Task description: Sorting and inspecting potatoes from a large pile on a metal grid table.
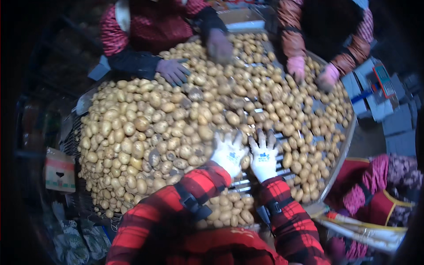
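Note:
A broad heap of potatoes (159, 132) covers a slatted metal sorting table (243, 185). My left hand (229, 154), in a white work glove with darkened fingertips, lies palm down with its fingers apart against the potatoes at the middle. Beside it my right hand (264, 155), gloved alike, rests over the slats with its fingers spread. Between the two hands sits a single potato (245, 162). Neither hand is closed around anything, though what lies under the palms is hidden. A smaller group of potatoes (228, 210) lies close to my body.
Across the table, one person's purple-gloved hands (173, 71) and another's pink-gloved hands (295, 69) touch the potatoes. At right stand a person in a pink patterned sleeve (374, 179), the table's raised rim (341, 159) and stacked boxes (397, 122). A cardboard box (60, 170) is at left.

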`<state>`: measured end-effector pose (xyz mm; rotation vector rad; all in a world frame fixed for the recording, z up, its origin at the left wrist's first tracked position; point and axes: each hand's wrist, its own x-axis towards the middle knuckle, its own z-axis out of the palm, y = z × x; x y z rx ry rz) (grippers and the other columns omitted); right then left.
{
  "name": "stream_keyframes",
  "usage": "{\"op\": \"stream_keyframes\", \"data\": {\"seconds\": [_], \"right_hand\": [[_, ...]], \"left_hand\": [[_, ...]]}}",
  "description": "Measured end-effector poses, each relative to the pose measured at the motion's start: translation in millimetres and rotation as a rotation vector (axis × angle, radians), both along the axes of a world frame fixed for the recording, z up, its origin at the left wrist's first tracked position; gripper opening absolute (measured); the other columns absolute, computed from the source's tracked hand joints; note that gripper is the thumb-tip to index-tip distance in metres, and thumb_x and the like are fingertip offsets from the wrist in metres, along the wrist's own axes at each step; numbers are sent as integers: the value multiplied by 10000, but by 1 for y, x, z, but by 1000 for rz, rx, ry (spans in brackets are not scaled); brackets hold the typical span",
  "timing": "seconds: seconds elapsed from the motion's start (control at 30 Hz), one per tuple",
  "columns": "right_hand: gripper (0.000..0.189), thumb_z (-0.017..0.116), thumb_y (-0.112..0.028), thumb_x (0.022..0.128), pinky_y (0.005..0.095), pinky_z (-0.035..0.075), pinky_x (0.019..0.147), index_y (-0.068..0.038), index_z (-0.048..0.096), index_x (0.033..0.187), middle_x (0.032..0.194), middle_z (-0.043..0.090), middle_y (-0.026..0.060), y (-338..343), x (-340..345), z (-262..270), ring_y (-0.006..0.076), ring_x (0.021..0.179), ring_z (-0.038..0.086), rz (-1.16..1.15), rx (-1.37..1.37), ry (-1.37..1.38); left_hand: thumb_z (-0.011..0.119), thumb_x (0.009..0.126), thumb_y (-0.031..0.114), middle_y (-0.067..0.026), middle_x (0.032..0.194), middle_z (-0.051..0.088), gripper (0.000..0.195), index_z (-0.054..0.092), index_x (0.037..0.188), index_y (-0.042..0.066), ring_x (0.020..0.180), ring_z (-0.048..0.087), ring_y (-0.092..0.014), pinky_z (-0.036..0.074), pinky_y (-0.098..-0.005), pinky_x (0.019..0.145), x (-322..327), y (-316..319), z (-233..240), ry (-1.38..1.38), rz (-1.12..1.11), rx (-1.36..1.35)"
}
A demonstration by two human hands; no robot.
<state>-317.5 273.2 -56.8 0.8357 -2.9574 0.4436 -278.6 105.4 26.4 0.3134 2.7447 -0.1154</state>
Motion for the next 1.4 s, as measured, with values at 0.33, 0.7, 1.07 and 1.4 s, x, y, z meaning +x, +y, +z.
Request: {"op": "stream_keyframes", "data": {"seconds": [0.33,0.7,1.07,1.4], "right_hand": [[625,730,-189,891,559,402,1199,-127,581,1494,1565,519,208,70,101,-15,469,1411,502,-181,-273,-274],[433,680,-165,955,485,552,1026,-69,648,1376,1423,640,223,5,-117,23,431,1204,655,8,-449,283],[401,775,-186,818,522,555,951,-188,732,1217,1315,643,158,-43,-168,-11,406,1145,632,-43,-42,53],[327,695,-121,985,307,566,893,-30,685,1299,1140,714,51,9,-58,19,172,1031,683,-402,-1082,-688]], "left_hand": [[734,905,418,-67,1684,396,600,618,1479,289,1518,373,-403,292,-781,1168,104,18,1,1,-151,217],[579,1001,321,5,1609,488,546,559,1546,317,1612,291,-300,171,-842,1201,139,18,-41,-74,-184,445],[607,981,447,56,1552,571,441,669,1397,314,1524,434,-284,229,-787,1177,134,13,-46,48,-201,497],[695,898,243,-94,1319,644,468,610,1345,133,1272,568,-282,354,-572,1170,-47,-139,-19,440,-73,-101]]}}
